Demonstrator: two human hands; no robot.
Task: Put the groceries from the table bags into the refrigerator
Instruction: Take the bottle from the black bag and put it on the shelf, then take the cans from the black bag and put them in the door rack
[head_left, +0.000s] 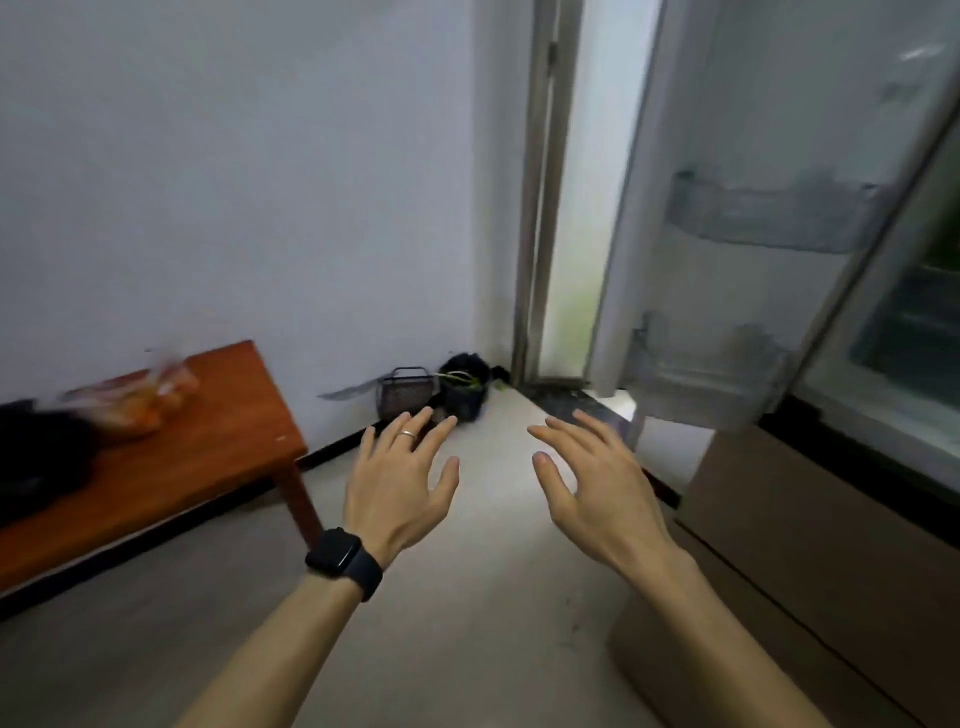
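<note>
While the refrigerator (914, 322) stands at the right with its door (753, 234) swung wide, the wooden bench (218, 447) sits against the left wall, well apart from it. On the bench lie a black bag (41, 457) and, touching it, a clear bag (135, 400) of blurred orange items. Between bench and refrigerator, the left hand (400, 483) and right hand (592, 483) hover over the floor, fingers spread, both empty. Judged step: fetching groceries. The next move calls for turning left and reaching a bag.

bags (124, 400) on table (218, 447) left, refrigerator (779, 270) right.
</note>
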